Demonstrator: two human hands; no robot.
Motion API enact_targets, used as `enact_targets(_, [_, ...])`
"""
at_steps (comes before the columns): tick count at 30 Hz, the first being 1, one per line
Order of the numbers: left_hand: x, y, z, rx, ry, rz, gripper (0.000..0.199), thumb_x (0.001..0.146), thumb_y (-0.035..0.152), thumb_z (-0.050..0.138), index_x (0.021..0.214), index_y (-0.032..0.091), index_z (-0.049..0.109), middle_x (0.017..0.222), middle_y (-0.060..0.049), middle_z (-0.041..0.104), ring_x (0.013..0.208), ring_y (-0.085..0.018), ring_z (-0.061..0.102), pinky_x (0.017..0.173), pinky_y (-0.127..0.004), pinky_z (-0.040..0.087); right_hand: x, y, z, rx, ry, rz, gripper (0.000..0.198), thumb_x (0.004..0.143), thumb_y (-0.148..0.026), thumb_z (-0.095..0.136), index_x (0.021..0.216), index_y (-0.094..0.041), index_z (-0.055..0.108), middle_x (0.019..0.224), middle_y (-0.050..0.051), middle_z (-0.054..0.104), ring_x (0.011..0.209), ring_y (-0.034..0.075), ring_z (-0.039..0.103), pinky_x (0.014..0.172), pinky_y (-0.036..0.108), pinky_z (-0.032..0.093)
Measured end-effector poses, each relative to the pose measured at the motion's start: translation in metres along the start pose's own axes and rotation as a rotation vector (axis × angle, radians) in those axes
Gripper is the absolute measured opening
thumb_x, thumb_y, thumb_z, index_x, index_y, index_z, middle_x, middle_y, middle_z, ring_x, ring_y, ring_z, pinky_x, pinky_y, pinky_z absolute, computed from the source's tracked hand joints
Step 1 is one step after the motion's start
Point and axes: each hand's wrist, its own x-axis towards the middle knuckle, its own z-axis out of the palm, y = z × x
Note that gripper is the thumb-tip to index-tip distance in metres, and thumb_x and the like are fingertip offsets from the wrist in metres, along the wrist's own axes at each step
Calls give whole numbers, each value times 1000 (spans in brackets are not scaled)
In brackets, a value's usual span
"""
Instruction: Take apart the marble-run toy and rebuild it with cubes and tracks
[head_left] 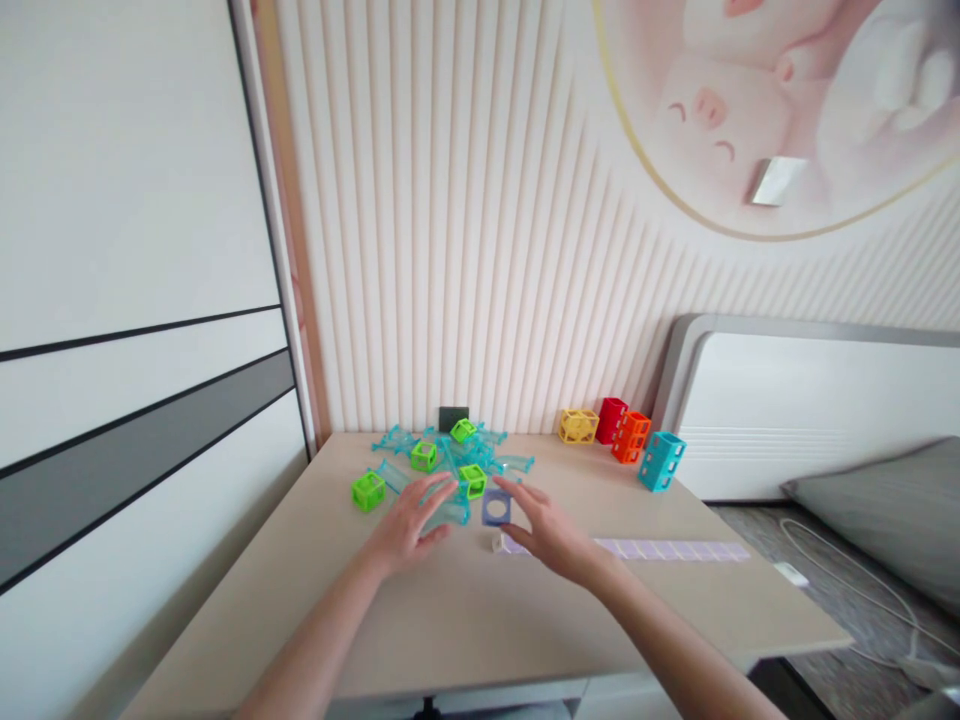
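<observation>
My left hand (412, 525) hovers over the near edge of a pile of translucent blue track pieces (450, 513), fingers spread and nothing in them. Opposite it, my right hand (551, 530) has its thumb and fingers apart around a purple square tile with a round hole (487, 495). Whether the fingertips touch this tile I cannot tell. Below the right hand runs a long lavender strip of square segments (675, 550), partly covered by that hand. Green open-frame cubes (368, 491) sit in and beside the pile, one of them (472, 482) between my hands.
Along the table's back right stand a yellow block (578, 426), a red block (611, 420), an orange block (631, 437) and a blue block (661, 461). A dark box (453, 417) is against the ribbed wall. The beige table (450, 630) ends near a bed headboard (817, 410).
</observation>
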Motion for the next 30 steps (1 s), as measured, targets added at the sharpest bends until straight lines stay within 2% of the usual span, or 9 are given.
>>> enact_targets(5, [-3,6,9,-57,-11,72,52,99,28,47,151,26,38,145,-12,53,135,-25,50,111,-42,45,31,-36,31,118,-24,-151,68,93,-16,60,154,-29,33,146,9,55,135,22,52,111,39,45])
enact_targets(9, [-3,-2,1,16,42,-17,45,97,30,49,142,25,52,132,-12,63,123,-26,59,108,-42,47,42,-27,30,64,-46,-166,70,93,-32,65,155,-30,31,146,10,56,133,24,55,109,41,47])
enact_targets(11, [-3,-12,-11,88,149,-137,42,96,32,49,137,24,57,127,-12,65,120,-27,60,109,-43,45,45,-11,15,-55,-3,-138,64,95,-37,62,153,-30,36,147,9,55,134,26,53,111,43,43])
enact_targets(14, [-8,-36,-33,194,455,-390,48,97,37,47,139,16,51,127,-16,64,120,-29,59,108,-43,45,42,34,-26,-289,191,87,49,98,-33,52,146,-25,46,146,12,54,135,27,50,114,45,38])
enact_targets(17, [-20,-62,-51,342,597,-686,56,96,41,45,143,10,45,127,-20,63,118,-32,60,105,-44,46,26,93,-78,-525,446,520,50,95,-30,51,144,-16,48,151,20,44,139,34,42,113,47,35])
enact_targets(20, [-33,-80,-58,428,481,-954,54,95,41,46,140,11,49,118,-20,67,109,-35,64,94,-46,51,-4,145,-118,-609,615,866,64,94,-35,52,152,-19,33,157,22,31,142,39,35,110,53,34])
enact_targets(22, [-38,-85,-57,457,379,-1092,52,94,41,47,138,13,52,112,-20,69,103,-37,66,85,-46,54,-22,168,-131,-584,617,1004,69,92,-40,54,154,-21,29,156,24,30,142,42,35,108,56,34])
enact_targets(25, [-42,-91,-52,481,276,-1185,52,94,42,47,138,14,52,107,-20,70,98,-37,67,79,-44,54,-40,187,-133,-499,568,1092,67,91,-42,55,151,-25,33,155,25,28,139,44,38,104,58,37])
enact_targets(30, [-44,-102,-44,464,179,-1161,53,95,41,47,141,15,50,116,-20,70,107,-35,66,85,-43,52,-48,194,-122,-363,553,1134,56,91,-30,53,145,-22,40,139,23,46,114,36,62,91,45,49])
